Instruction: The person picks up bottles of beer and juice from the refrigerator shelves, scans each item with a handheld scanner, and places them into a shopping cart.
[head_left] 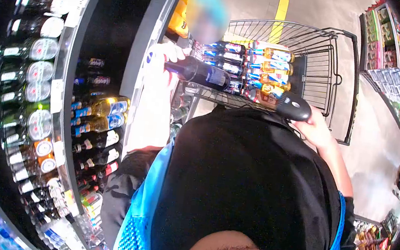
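Observation:
A dark bottle [201,74] lies almost level in my left hand [171,56], whose fingers wrap round its neck end beside the shelf edge. My right hand [311,125] is closed on a black handheld scanner [294,107], which points left toward the bottles. Between and beyond my hands, rows of bottles [271,66] with blue, white and red labels lie in a wire shopping cart [318,89]. The dark bottle's base is close to the nearest bottles in the cart; whether they touch I cannot tell.
Shelves of bottles [40,77] run along the left, with more bottles [108,107] on a dark shelf beside them. A blurred person in turquoise [209,2] is near the cart's far left. Stocked shelves [393,53] stand at the right.

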`<state>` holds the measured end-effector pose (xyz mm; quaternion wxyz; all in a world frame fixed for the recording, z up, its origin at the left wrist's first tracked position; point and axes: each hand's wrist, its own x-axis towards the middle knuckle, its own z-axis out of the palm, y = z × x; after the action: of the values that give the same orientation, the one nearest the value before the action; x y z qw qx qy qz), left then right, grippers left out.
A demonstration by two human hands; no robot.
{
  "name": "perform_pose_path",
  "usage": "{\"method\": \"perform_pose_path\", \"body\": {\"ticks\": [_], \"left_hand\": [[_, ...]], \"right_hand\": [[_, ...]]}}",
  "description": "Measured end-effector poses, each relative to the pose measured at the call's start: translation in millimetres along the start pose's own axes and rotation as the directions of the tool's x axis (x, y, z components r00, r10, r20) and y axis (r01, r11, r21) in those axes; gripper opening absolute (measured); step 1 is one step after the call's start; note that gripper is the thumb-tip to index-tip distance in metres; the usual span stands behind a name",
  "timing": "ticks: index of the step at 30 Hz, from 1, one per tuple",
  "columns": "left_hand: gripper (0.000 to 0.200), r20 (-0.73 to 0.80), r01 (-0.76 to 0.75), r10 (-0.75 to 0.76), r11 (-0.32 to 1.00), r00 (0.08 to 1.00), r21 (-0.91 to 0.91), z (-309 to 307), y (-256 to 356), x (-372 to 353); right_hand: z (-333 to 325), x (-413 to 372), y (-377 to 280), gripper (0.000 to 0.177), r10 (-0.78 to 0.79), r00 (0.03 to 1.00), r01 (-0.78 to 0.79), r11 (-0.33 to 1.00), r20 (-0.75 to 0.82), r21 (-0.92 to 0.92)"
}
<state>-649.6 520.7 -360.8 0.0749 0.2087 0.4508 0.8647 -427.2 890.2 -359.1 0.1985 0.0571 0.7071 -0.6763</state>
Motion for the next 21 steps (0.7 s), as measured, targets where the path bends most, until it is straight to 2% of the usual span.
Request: {"method": "perform_pose_path", "body": {"ticks": [3, 5, 7, 9, 10, 11, 12, 13, 14, 16, 17, 18, 19, 21], "left_hand": [[0.027, 0.074, -0.039, 0.033, 0.996, 0.997, 0.075, 29.5, 18.8, -16.7], [0.026, 0.089, -0.072, 0.067, 0.996, 0.994, 0.055, 42.2, 28.0, -25.5], [0.024, 0.028, -0.092, 0.091, 0.994, 0.995, 0.052, 59.5, 36.2, -35.3], [0.024, 0.107, -0.063, 0.059, 0.997, 0.992, 0.037, 67.7, 46.8, -43.3], [0.022, 0.034, -0.075, 0.075, 0.997, 0.997, 0.006, 64.5, 45.3, -49.7], [0.021, -0.049, -0.058, 0.062, 0.995, 0.997, 0.078, 65.9, 50.7, -54.8], [0.019, -0.104, -0.043, 0.054, 0.993, 0.993, 0.107, 62.8, 54.7, -58.6], [0.016, -0.159, -0.026, 0.047, 0.991, 0.986, 0.131, 58.8, 58.0, -61.8], [0.009, -0.251, -0.068, 0.116, 0.979, 0.961, 0.194, 57.4, 61.3, -64.7], [0.025, -0.337, -0.127, 0.217, 0.955, 0.916, 0.269, 53.3, 70.4, -66.7], [0.034, -0.369, -0.143, 0.265, 0.935, 0.891, 0.325, 52.8, 76.6, -66.1], [0.045, -0.262, -0.213, 0.314, 0.912, 0.913, 0.35, 39.9, 82.1, -65.3], [0.045, -0.321, -0.165, 0.32, 0.888, 0.891, 0.428, 31.5, 85.7, -66.8], [0.043, -0.322, -0.06, 0.386, 0.716, 0.864, 0.696, 9.7, 95.4, -59.9]], "right_hand": [[17.1, 23.0, -34.0, 0.038, -0.132, 0.975, 0.134, 0.991, 0.176, 0.003], [25.8, 34.4, -34.9, 0.038, -0.166, 0.958, 0.174, 0.985, 0.233, -0.014], [29.0, 41.7, -26.0, 0.038, -0.165, 0.947, 0.187, 0.981, 0.276, -0.058], [30.6, 47.3, -25.1, 0.039, -0.166, 0.927, 0.21, 0.973, 0.336, -0.096], [33.0, 48.0, -25.5, 0.039, -0.203, 0.915, 0.23, 0.972, 0.35, -0.039], [35.3, 49.4, -25.9, 0.04, -0.239, 0.899, 0.249, 0.968, 0.366, 0.021], [35.3, 50.5, -26.7, 0.041, -0.219, 0.902, 0.24, 0.971, 0.372, -0.012], [33.9, 48.7, -29.1, 0.041, -0.191, 0.915, 0.224, 0.973, 0.355, -0.054], [32.2, 48.9, -26.6, 0.041, -0.187, 0.923, 0.214, 0.976, 0.335, -0.043], [23.9, 45.1, -20.1, 0.04, -0.185, 0.927, 0.208, 0.977, 0.327, -0.038], [19.8, 42.0, -16.6, 0.039, -0.137, 0.954, 0.157, 0.986, 0.266, -0.053], [16.3, 39.5, -14.1, 0.038, -0.09, 0.976, 0.105, 0.992, 0.199, -0.064], [14.1, 36.9, -11.9, 0.038, -0.092, 0.974, 0.108, 0.992, 0.206, -0.069], [11.4, 30.4, -7.7, 0.037, -0.061, 0.993, 0.065, 0.997, 0.098, -0.037]]}}
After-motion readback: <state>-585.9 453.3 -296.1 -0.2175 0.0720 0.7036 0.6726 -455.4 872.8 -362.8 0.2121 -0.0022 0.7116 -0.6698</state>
